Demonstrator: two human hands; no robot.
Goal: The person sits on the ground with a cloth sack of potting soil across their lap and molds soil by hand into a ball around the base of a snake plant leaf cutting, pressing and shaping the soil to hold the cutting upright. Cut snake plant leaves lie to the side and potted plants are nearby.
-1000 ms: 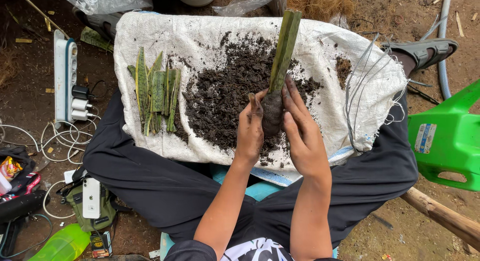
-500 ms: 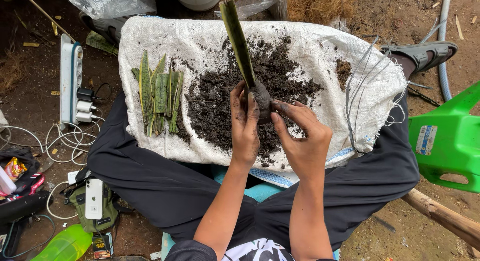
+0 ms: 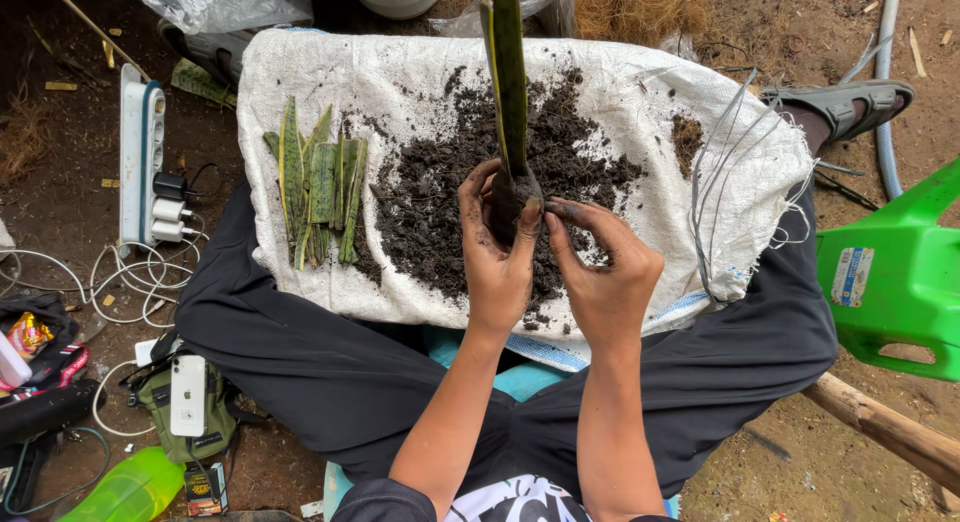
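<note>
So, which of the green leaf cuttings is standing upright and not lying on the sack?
The long green leaf cutting held by the left hand, its base in a dark soil clump. The other cuttings lie flat on the white woven sack.

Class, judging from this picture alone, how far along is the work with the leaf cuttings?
Done: soil is spread on the sack. In hand: the left hand holds one upright cutting while the right hand touches its soiled base. Left: a row of cuttings lies untouched beside the soil.

- I see bare dirt ground (image 3: 60, 212), outdoors, in even daylight.
- Green plastic stool (image 3: 890, 272) at right.
- White power strip (image 3: 140, 152) and cables (image 3: 130, 282) at left.
</note>
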